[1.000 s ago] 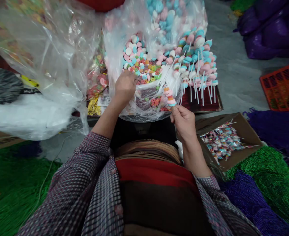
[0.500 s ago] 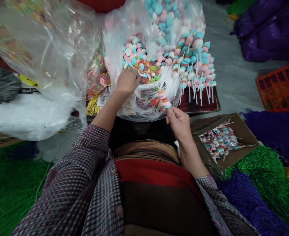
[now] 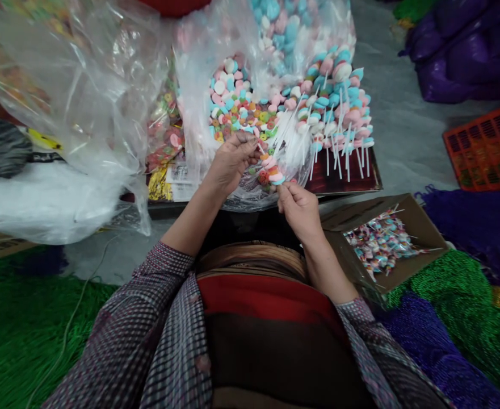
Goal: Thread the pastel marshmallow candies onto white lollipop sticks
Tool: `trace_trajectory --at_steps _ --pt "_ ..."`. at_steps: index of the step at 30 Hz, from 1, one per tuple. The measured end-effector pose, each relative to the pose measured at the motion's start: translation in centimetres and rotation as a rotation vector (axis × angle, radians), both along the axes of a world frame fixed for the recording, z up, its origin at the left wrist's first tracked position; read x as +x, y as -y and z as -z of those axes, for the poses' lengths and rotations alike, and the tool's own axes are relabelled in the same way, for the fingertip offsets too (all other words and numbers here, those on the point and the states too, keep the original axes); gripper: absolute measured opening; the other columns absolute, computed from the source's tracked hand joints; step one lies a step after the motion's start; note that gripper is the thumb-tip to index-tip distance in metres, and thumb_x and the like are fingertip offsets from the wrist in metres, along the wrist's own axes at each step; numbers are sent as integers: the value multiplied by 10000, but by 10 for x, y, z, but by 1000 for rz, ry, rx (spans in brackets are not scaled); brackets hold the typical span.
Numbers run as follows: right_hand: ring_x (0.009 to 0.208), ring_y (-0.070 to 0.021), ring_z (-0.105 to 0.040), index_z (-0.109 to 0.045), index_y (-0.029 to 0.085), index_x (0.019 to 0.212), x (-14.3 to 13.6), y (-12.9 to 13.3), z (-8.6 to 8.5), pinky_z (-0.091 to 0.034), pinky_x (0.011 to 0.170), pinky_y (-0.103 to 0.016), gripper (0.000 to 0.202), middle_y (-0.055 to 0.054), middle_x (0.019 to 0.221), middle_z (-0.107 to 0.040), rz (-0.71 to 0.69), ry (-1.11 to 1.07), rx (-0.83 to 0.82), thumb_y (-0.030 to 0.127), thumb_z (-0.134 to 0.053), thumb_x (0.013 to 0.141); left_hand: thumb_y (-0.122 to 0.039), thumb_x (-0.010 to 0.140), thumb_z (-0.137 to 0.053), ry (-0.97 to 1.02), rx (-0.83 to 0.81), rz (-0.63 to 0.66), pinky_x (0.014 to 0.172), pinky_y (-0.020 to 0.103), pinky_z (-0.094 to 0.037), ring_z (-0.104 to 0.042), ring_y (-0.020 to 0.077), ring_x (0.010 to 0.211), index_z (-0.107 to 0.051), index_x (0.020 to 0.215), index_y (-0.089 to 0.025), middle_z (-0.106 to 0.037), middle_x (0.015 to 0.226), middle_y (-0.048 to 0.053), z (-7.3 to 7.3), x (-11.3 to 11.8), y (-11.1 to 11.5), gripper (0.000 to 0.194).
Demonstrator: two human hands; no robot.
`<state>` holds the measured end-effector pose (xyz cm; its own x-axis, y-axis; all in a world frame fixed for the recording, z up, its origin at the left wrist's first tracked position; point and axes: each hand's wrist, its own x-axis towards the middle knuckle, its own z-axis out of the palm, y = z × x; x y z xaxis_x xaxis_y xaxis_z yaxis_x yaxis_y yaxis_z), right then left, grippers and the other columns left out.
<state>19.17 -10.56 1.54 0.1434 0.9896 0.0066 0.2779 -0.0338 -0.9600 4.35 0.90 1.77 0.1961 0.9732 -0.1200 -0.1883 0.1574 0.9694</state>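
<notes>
A candy skewer [image 3: 270,168] with pink, white, blue and orange pieces is pinched at its lower, blue end by my right hand [image 3: 299,208]. At its upper tip my left hand [image 3: 231,163] has thumb and fingers closed together; whatever small piece they hold is hidden. Just beyond both hands lies an open clear plastic bag [image 3: 194,108] with loose candy. In it are colourful gummy rings [image 3: 250,116] and pink, white and blue candy drops [image 3: 224,94]. A bundle of white sticks [image 3: 291,128] rests beside them.
Finished-looking candy skewers [image 3: 341,113] are heaped at the table's right end. Below, a cardboard box [image 3: 428,230] holds wrapped skewers. Large clear bags [image 3: 100,85] cover the left side. An orange crate [image 3: 483,147] and green and purple shiny strands [image 3: 449,278] lie on the floor.
My left hand has come from the loose candy toward me and right, to the skewer's tip. My right hand has shifted slightly left and away from me with the skewer.
</notes>
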Motion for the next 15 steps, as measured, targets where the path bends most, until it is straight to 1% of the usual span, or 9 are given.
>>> trace_trajectory --at_steps 3,6,8,11,13,15 --pt "490 -103 -378 -648 214 744 1 2 0 -346 579 -279 487 72 497 -451 16 24 -7 653 -571 940 -212 971 -645 -42 81 -33 705 214 -512 -642 69 692 -562 831 -219 -664 770 -37 2 2 4 164" --pt "472 -102 -370 -675 211 787 -1 5 0 -339 569 -277 470 80 483 -447 22 2 -36 646 -577 938 -148 931 -676 -154 253 -90 767 227 -520 -659 86 749 -596 825 -230 -692 794 -36 2 2 11 156" --pt "447 -99 -355 -686 208 817 -2 6 2 -328 548 -273 483 88 468 -441 11 -57 -67 664 -575 931 -122 898 -702 -270 371 -90 815 236 -521 -673 100 794 -634 831 -239 -722 829 -31 3 0 18 151" --pt "440 -100 -358 -695 205 837 -2 7 9 -329 544 -268 517 88 461 -453 -5 -100 -106 697 -564 926 -127 905 -673 -380 472 -29 827 247 -522 -689 115 826 -682 879 -239 -760 880 -14 10 -1 28 115" --pt "467 -105 -398 -688 205 798 0 6 14 -346 566 -266 544 71 474 -490 -23 -46 -109 718 -559 922 -117 908 -631 -375 502 34 812 251 -526 -693 117 822 -699 922 -231 -772 899 -7 16 -1 33 133" --pt "506 -111 -442 -667 207 737 3 5 18 -362 590 -265 568 49 501 -538 -44 27 -90 734 -555 918 -108 898 -600 -315 507 112 780 251 -529 -689 116 795 -704 961 -226 -770 901 -9 22 -1 35 170"
